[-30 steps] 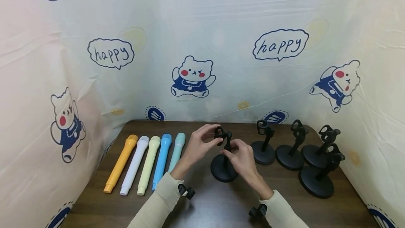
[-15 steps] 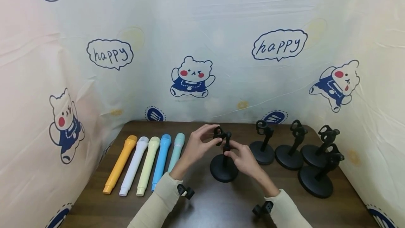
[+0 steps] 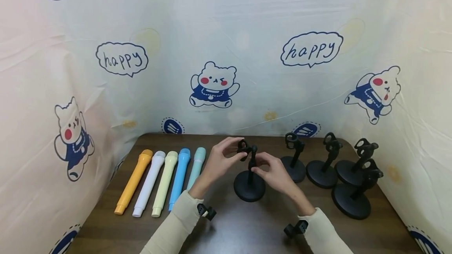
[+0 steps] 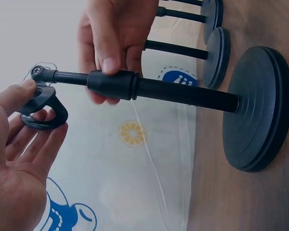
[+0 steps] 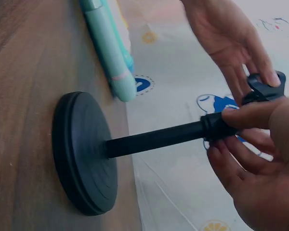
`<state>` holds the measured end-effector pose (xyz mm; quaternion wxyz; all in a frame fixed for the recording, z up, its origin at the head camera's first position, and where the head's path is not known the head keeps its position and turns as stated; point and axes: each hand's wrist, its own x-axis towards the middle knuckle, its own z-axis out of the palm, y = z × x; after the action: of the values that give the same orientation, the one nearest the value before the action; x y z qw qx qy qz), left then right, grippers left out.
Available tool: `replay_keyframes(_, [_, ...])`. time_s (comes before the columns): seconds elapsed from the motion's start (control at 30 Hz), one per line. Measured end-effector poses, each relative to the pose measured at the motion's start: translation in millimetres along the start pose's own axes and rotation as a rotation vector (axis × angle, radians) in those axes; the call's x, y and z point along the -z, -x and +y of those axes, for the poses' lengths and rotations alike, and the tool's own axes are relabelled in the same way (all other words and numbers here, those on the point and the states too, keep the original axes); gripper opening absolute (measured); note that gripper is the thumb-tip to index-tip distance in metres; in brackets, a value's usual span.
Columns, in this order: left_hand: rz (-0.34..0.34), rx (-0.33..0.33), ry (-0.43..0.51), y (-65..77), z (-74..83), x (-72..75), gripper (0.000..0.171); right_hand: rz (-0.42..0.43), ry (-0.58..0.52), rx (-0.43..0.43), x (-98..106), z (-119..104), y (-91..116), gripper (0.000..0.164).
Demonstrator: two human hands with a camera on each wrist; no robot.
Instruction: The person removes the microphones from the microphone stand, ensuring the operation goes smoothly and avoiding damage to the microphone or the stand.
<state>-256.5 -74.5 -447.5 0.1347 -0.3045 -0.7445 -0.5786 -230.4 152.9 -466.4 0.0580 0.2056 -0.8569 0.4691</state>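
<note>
A black desktop microphone stand (image 3: 249, 191) stands upright mid-table on a round base (image 4: 260, 110). My left hand (image 3: 219, 163) pinches the ring-shaped mic clip (image 4: 60, 115) at its top, thumb on one side and fingers behind. Lower down, my right hand (image 3: 273, 172) holds the pole's thicker adjusting collar (image 4: 106, 84) between thumb and fingers. In the right wrist view that collar (image 5: 214, 126) is partly covered by the fingers. A thin upper rod (image 4: 72, 78) runs from the collar to the clip's joint.
Several more black microphone stands (image 3: 322, 174) are grouped at the table's right. Toy microphones in orange (image 3: 134, 181), white (image 3: 150, 183), pale yellow (image 3: 165, 183), blue (image 3: 180, 177) and teal (image 3: 196, 167) lie in a row at left. A printed cloth (image 3: 247, 50) hangs behind.
My right hand's fingers have shifted around the collar, and its wrist has swung outward to the right. The left hand has kept its hold on the clip, and the base has stayed put.
</note>
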Motion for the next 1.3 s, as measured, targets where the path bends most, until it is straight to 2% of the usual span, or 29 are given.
replay_keyframes(0.1, [0.0,0.009,0.005,0.2,0.5,-0.1,0.046,-0.047,-0.043,0.013,2.5,0.1,0.9,0.036])
replay_keyframes(0.17, [0.002,0.008,0.009,0.5,0.5,-0.2,0.046,-0.048,-0.043,0.002,2.4,-0.5,0.8,0.039])
replay_keyframes(0.37, [0.006,0.001,-0.006,1.1,-0.5,-0.5,0.046,0.027,0.032,-0.08,-4.0,-4.0,-0.5,0.05])
replay_keyframes(0.47, [0.004,0.008,-0.014,1.1,-0.4,-0.6,0.046,0.051,0.037,-0.108,-6.1,-4.0,-1.5,0.048])
replay_keyframes(0.57, [0.006,0.014,-0.014,1.3,-0.6,-0.9,0.046,0.054,0.038,-0.094,-6.3,-0.4,-2.7,0.041])
replay_keyframes(0.73, [0.012,0.013,-0.013,1.5,-0.1,-1.8,0.046,-0.004,-0.037,-0.021,-3.0,2.9,-2.0,0.031])
replay_keyframes(0.9, [0.013,0.004,-0.009,1.7,-0.5,-1.7,0.046,-0.066,-0.104,-0.004,-3.3,3.0,-2.6,0.037])
replay_keyframes(1.1, [0.015,-0.009,-0.014,2.0,-1.4,-1.5,0.047,-0.013,-0.044,-0.025,-7.0,2.5,-4.0,0.043])
replay_keyframes(1.2, [0.014,-0.011,-0.02,2.3,-1.4,-1.8,0.046,0.019,-0.047,-0.033,-6.7,3.0,-3.8,0.037])
replay_keyframes(1.3, [0.012,-0.011,-0.023,2.6,-1.2,-1.9,0.046,0.015,-0.068,-0.022,-5.3,3.8,-3.4,0.031])
